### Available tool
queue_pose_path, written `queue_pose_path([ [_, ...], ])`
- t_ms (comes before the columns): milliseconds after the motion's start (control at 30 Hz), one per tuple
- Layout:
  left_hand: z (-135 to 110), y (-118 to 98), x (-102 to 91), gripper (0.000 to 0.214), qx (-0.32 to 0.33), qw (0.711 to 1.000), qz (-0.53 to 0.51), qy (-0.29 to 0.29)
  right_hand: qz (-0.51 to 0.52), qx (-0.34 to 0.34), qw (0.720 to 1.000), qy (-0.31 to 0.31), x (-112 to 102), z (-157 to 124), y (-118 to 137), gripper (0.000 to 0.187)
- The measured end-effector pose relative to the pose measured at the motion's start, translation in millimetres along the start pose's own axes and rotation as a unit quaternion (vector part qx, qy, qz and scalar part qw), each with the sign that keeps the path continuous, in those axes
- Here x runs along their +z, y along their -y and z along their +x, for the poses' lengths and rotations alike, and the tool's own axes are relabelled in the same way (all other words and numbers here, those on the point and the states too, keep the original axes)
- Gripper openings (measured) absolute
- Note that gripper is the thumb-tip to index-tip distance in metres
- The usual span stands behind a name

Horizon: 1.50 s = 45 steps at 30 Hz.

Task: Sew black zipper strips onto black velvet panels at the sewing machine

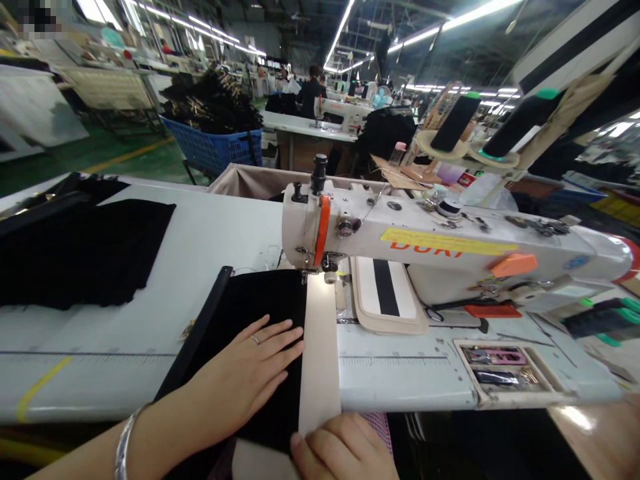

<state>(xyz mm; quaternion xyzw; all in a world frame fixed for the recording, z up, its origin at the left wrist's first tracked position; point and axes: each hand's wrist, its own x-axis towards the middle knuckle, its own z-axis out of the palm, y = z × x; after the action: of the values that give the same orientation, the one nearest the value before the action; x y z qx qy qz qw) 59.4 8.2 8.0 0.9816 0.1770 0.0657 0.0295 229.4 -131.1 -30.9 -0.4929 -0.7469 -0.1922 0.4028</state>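
My left hand (257,363) lies flat on a piece of black fabric (265,300), fingers spread, their tips close to a beige fabric strip (320,353). That strip runs along the black piece's right edge and up under the presser foot (305,275) of a white sewing machine (380,220). At the table's front edge my right hand (345,447) is closed on the strip's near end, thumb on the left side. A dark folded band (200,327) borders the black piece on its left. Below the hands, part of the fabric hangs out of sight.
More black fabric (85,253) lies on the table at left. Right of the needle are a beige pad with a black stripe (385,290) and a recessed tool tray (505,373). Thread cones (455,123) stand behind the machine. A blue basket (220,143) heaped with black pieces is beyond.
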Motion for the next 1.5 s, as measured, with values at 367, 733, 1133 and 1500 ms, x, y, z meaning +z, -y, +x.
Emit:
queue_pose_path([
  [367, -7, -6, -4.6, 0.035, 0.055, 0.995, -0.073, -0.050, 0.093, -0.006, 0.990, 0.102, 0, 22, -35, 0.021],
  [733, -4, 22, 18.3, 0.040, 0.069, 0.986, -0.135, -0.063, 0.138, 0.078, 0.963, 0.217, 9, 38, -57, 0.029],
  [1133, 29, 58, 19.4, 0.032, 0.065, 0.993, -0.073, -0.064, 0.108, 0.101, 0.949, 0.280, 30, 61, -86, 0.034],
  [1500, 61, 88, 21.5, 0.029, 0.020, 0.996, -0.062, -0.062, 0.062, 0.094, 0.947, 0.301, 48, 84, -108, 0.039],
])
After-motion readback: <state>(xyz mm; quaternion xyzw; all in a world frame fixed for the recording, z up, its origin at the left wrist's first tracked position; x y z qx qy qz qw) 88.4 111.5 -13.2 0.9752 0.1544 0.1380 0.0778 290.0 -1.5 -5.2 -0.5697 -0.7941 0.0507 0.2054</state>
